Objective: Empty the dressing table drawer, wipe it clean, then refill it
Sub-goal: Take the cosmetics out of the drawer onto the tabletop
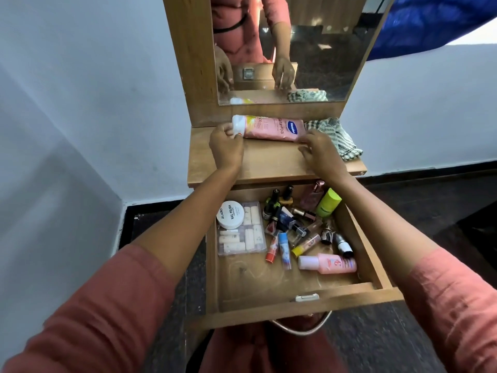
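Holding a pink lotion bottle [271, 129] on its side along the back edge of the wooden tabletop [269, 162], we have one hand on each end. Left hand [226, 146]: fingers pinch the white cap end. Right hand [321, 154]: fingers curl loosely at the bottle's base; we can't tell if they actually grip it. Bottle is smooth plastic, blue oval logo, partial print reads "GlutaHya".

Crumpled checked cloth [333, 135], green-and-white weave, sits at the back right corner of the tabletop, just beside the bottle's base.

Drawer [269, 294] is pulled out below the tabletop's front edge, same light-brown wood grain, small metal lock at its front edge. Still full:
- round white jar [230, 214] at the back left corner, lid reads "zudio NAIL POLISH", resting on a clear flat plastic case [244, 232] of pale rolls
- lime-green cylinder [328, 202] near the back right corner
- pink bottle with white cap [328, 263] lying along the right side
- blue tube [285, 250] and a red tube side by side mid-drawer
- dark nail polish bottles [277, 200] at the back, jumbled with small lipsticks

Drawer floor near the front is bare, scuffed wood.

Mirror [290, 49] in a wood frame rises from the tabletop's back edge. Walls white and smooth, floor dark speckled stone with a black skirting band. Our sleeves are rust-pink fabric.
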A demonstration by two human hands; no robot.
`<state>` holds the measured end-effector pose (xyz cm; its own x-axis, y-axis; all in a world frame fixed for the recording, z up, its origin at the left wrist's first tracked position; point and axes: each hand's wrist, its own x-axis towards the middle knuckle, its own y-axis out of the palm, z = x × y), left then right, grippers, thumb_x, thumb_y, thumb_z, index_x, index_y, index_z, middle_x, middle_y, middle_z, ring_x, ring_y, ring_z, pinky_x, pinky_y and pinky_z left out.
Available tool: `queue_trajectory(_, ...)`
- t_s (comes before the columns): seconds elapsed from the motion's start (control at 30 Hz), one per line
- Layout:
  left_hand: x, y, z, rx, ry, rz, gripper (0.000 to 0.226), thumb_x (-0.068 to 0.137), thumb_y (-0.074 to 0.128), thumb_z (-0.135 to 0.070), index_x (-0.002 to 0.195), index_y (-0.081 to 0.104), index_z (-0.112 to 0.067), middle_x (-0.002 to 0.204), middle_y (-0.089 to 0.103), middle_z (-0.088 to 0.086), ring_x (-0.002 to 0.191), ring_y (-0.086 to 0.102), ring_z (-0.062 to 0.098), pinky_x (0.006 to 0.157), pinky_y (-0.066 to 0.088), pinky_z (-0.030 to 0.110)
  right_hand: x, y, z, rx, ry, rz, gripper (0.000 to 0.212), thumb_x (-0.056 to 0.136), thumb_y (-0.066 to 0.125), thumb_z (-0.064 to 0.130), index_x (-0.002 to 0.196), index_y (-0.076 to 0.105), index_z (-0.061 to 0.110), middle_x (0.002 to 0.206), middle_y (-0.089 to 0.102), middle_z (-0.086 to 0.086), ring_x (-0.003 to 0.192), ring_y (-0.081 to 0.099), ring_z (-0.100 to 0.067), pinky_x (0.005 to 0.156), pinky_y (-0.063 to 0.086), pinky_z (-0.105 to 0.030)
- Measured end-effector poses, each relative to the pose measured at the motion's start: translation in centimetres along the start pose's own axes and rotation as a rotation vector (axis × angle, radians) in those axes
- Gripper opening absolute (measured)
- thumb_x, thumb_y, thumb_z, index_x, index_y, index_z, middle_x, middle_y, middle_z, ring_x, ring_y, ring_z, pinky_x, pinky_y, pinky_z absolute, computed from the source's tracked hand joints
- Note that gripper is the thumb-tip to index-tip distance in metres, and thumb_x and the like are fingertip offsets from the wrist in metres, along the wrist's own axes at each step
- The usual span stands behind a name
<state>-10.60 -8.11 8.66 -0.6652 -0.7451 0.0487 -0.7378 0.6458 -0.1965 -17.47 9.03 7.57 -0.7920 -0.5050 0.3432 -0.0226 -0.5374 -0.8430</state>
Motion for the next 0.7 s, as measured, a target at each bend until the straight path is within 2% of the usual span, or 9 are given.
queue_trajectory(0.07,-2.5,-0.1,0.2,0.013,0.122,0.048,0.023,0.085,0.051,0.003,0.106,0.06,-0.001,0.106,0.062,0.012,0.088,0.051,0.009,0.07,0.042,0.008,-2.4,-0.8,0.6,0.052,-0.005,0.02,0.02,0.086,0.055,-0.002,0.104,0.065,-0.003,0.105,0.063,-0.018,0.091,0.054,-0.017,0.078,0.037,-0.019)
queue_trajectory(0.13,-5.6,-0.1,0.8,0.045,0.216,0.167,0.021,0.087,0.052,0.002,0.105,0.061,-0.003,0.097,0.06,0.003,0.083,0.053,0.007,0.069,0.044,0.007,-5.4,-1.4,1.0,0.107,0.0,0.045,0.016,0.085,0.056,-0.003,0.097,0.067,-0.002,0.097,0.065,-0.015,0.084,0.053,-0.012,0.076,0.042,-0.019)
queue_trajectory(0.2,-8.5,-0.2,1.9,0.095,0.287,0.325,0.02,0.086,0.053,0.002,0.103,0.062,-0.004,0.091,0.06,0.001,0.077,0.053,0.005,0.068,0.045,0.004,-8.4,-1.8,1.1,0.148,0.053,0.1,0.014,0.082,0.059,-0.004,0.09,0.069,0.001,0.09,0.066,-0.01,0.077,0.058,-0.013,0.073,0.049,-0.023)
queue_trajectory(0.3,-11.8,0.7,4.0,0.203,0.341,0.57,0.02,0.083,0.054,0.006,0.094,0.068,-0.001,0.094,0.069,0.012,0.079,0.058,0.011,0.066,0.042,0.005,-12.0,-1.2,-0.3,0.124,0.112,0.211,0.013,0.076,0.063,-0.007,0.084,0.071,0.0,0.088,0.069,-0.014,0.078,0.061,-0.02,0.073,0.052,-0.033)
queue_trajectory(0.37,-14.4,1.1,5.3,0.337,0.362,0.733,0.021,0.083,0.052,0.007,0.095,0.068,0.002,0.098,0.069,0.016,0.085,0.061,0.017,0.07,0.043,0.013,-14.9,-1.1,-1.2,0.046,0.143,0.313,0.013,0.076,0.064,-0.006,0.085,0.071,0.001,0.088,0.071,-0.014,0.08,0.063,-0.024,0.073,0.051,-0.035)
queue_trajectory(0.43,-15.3,2.1,6.8,0.487,0.36,0.863,0.02,0.084,0.052,0.003,0.098,0.067,0.004,0.1,0.068,0.019,0.093,0.063,0.027,0.08,0.047,0.031,-16.1,-0.1,-2.6,-0.041,0.183,0.424,0.015,0.075,0.063,-0.003,0.086,0.071,0.005,0.088,0.071,-0.012,0.084,0.063,-0.025,0.073,0.049,-0.035)
queue_trajectory(0.5,-15.9,2.8,7.9,0.619,0.376,0.935,0.018,0.087,0.054,-0.003,0.099,0.065,0.005,0.102,0.065,0.022,0.098,0.061,0.032,0.081,0.046,0.037,-17.2,0.3,-3.2,-0.12,0.215,0.532,0.016,0.076,0.064,0.004,0.09,0.069,0.009,0.093,0.068,-0.012,0.088,0.063,-0.027,0.074,0.048,-0.035)
queue_trajectory(0.57,-16.6,3.2,8.4,0.735,0.392,0.973,0.016,0.087,0.054,-0.005,0.098,0.063,0.003,0.102,0.063,0.022,0.096,0.061,0.033,0.075,0.044,0.036,-18.0,0.2,-3.3,-0.176,0.245,0.596,0.022,0.078,0.063,0.012,0.1,0.067,0.014,0.102,0.065,-0.011,0.098,0.062,-0.029,0.078,0.049,-0.034)
queue_trajectory(0.7,-17.8,3.6,8.8,0.89,0.432,1.004,0.024,0.087,0.052,-0.008,0.109,0.059,-0.003,0.11,0.06,0.018,0.104,0.059,0.032,0.081,0.047,0.039,-18.3,-0.3,-2.8,-0.23,0.224,0.691,0.017,0.079,0.057,0.012,0.093,0.066,0.012,0.101,0.065,-0.014,0.098,0.062,-0.03,0.075,0.048,-0.035)
